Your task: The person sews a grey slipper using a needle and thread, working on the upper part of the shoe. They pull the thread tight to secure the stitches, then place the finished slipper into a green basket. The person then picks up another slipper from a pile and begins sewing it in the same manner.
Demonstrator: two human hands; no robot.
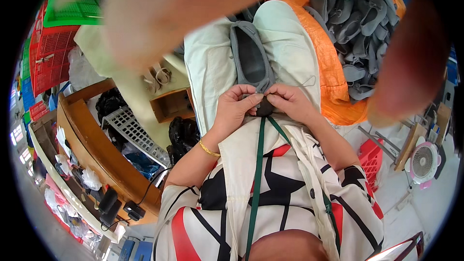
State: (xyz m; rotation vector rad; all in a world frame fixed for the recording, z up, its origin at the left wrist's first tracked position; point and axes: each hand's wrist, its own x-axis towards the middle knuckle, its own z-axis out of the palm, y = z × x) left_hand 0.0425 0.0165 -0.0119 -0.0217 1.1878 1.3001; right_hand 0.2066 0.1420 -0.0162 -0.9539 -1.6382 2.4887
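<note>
We've got both hands pinched on the heel end of a grey shoe [251, 60] lying on our lap: left hand [235, 106], right hand [286, 100] (thread barely visible). Pile of grey shoes [357, 24] on orange cloth [328, 77] just right.

To your right: a heap of grey shoe uppers [360, 14] on an orange sheet [333, 82]; a small pink fan [424, 162]; a red crate [371, 157]. To your left: a wooden bench [92, 135], a grey plastic tray [133, 133], red [50, 58] and green baskets [77, 12].
</note>
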